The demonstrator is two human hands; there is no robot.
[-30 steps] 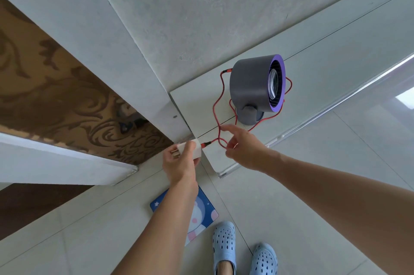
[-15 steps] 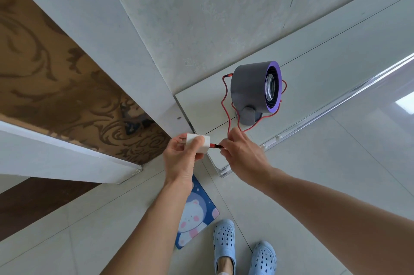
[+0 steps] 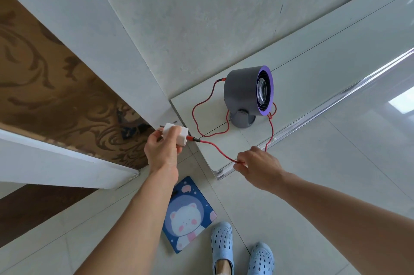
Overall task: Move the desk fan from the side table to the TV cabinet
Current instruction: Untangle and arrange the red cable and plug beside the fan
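"Where's the fan got to?"

"The desk fan [image 3: 244, 93] stands upright on the low white ledge [image 3: 324, 73] against the wall [image 3: 201, 17]. That ledge is the TV cabinet, I'd judge, so the carrying looks done."

"Then what are your hands busy with?"

"The lead. My left hand [image 3: 162, 153] is curled round the white plug adapter [image 3: 177, 132], prongs pointing toward the wall. My right hand [image 3: 259, 166] pinches the red cable [image 3: 215, 148] between its fingertips. Half a second ago that pinch sat right up against the adapter. Now it has slid out along the cable, past the ledge's front corner, and the stretch between my hands runs nearly straight."

"Meaning?"

"The slack is drawn out of the near end — the rest lies looped round the fan's base. I'd guess a socket comes next, though none shows. Pull harder and the fan could tip."
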